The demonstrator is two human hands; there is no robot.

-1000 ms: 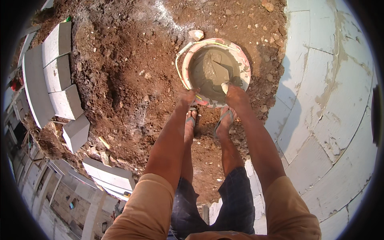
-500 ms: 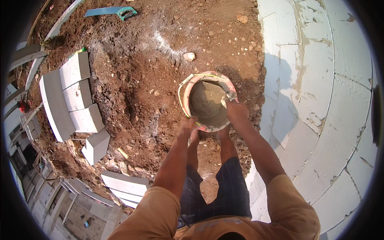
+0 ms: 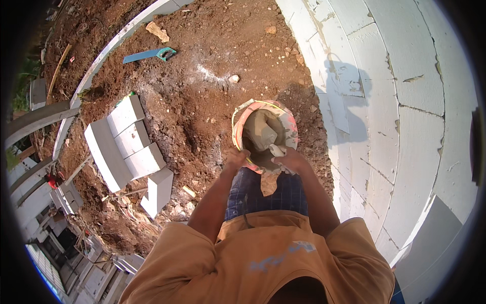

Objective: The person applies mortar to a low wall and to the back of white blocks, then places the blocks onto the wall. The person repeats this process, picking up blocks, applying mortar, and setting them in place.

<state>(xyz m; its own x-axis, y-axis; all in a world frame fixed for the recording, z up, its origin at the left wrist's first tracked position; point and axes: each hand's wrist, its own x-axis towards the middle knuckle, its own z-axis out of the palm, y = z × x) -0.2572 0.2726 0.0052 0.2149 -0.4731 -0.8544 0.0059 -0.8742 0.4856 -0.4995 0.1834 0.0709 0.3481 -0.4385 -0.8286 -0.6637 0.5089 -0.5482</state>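
Note:
A pinkish-orange bucket (image 3: 292, 126), spattered with grey, is held in front of my dark blue shorts. Its yellowish wire handle leans over the left rim. Wet grey mortar coats the inside. My left hand (image 3: 237, 158) is closed on the bucket's near-left rim. At the near-right side, my right hand (image 3: 293, 160) grips the pale handle of a trowel (image 3: 276, 150), which points into the bucket. A lump of mortar covers the trowel's blade, so its shape is hidden.
White block wall (image 3: 374, 126) rises along the right, bearing my shadow. Several white blocks (image 3: 109, 157) lie on the brown soil at left. Beyond them is a handsaw (image 3: 152, 54) with a teal handle. A pale stone (image 3: 233, 79) lies ahead of the bucket.
The trowel has come up with mortar on its blade, and my right hand has shifted toward the near rim. The bucket now sits closer to my waist. My head view has turned.

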